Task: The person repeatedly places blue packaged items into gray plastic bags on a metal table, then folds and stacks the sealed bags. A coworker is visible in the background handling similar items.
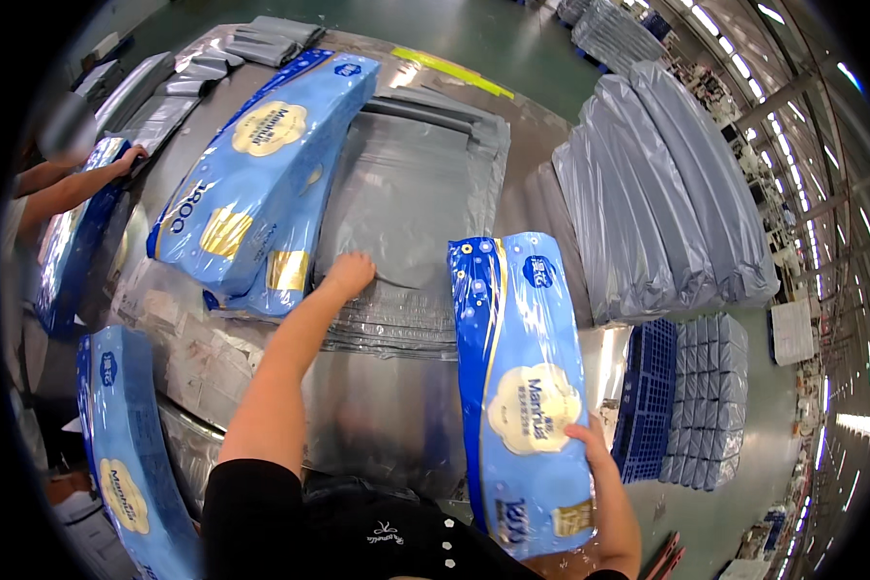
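My right hand [594,447] grips the lower right side of a long light-blue tissue pack [522,329] with a dark-blue edge and a cream label. It is held upright in front of me, at the table's near right. My left hand [353,274] reaches to a stack of flat grey plastic mailing bags [406,193] on the table. Its fingers are curled together at the top bag, where the film shows a fold; the fingertips are partly hidden. Left of the stack, more blue tissue packs [261,164] lie on one another, overlapping its edge.
Filled grey bags [648,193] lie piled at the right. Beyond the table's right edge stand a blue plastic pallet [645,396] and wrapped grey bundles [706,396]. Another tissue pack [130,435] stands at the near left. At the far left, a co-worker's hands [130,159] touch a pack.
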A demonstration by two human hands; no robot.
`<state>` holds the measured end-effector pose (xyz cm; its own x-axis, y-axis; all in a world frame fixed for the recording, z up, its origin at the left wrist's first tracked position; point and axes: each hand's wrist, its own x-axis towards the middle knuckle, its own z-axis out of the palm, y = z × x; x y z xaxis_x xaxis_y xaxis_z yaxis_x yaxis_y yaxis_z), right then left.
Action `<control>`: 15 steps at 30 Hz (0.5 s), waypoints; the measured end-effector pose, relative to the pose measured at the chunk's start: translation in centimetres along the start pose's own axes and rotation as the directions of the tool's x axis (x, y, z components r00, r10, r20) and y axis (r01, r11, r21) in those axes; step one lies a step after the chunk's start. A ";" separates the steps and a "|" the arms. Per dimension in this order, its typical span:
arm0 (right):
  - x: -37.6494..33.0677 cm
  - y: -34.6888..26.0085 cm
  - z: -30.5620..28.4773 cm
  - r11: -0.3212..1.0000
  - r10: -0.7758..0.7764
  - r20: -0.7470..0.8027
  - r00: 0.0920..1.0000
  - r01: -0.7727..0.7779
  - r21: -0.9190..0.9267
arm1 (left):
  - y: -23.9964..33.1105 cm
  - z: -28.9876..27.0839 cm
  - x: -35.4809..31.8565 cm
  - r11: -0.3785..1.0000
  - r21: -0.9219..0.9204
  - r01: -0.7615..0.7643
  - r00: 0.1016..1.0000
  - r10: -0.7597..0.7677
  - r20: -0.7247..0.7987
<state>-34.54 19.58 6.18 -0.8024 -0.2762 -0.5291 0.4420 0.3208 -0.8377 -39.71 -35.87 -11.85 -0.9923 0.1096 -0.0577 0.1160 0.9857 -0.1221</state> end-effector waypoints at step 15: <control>7.1 1.7 7.9 0.937 0.189 0.489 0.852 -0.305 0.169 | -6.2 -8.4 -0.1 0.919 -0.378 -0.114 0.970 0.021 -0.241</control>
<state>-36.28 11.00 -0.10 -0.4034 -0.6174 -0.6753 0.7271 0.2317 -0.6463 -40.69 -40.91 -2.73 -0.9708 0.1581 0.1807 0.2034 0.9413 0.2694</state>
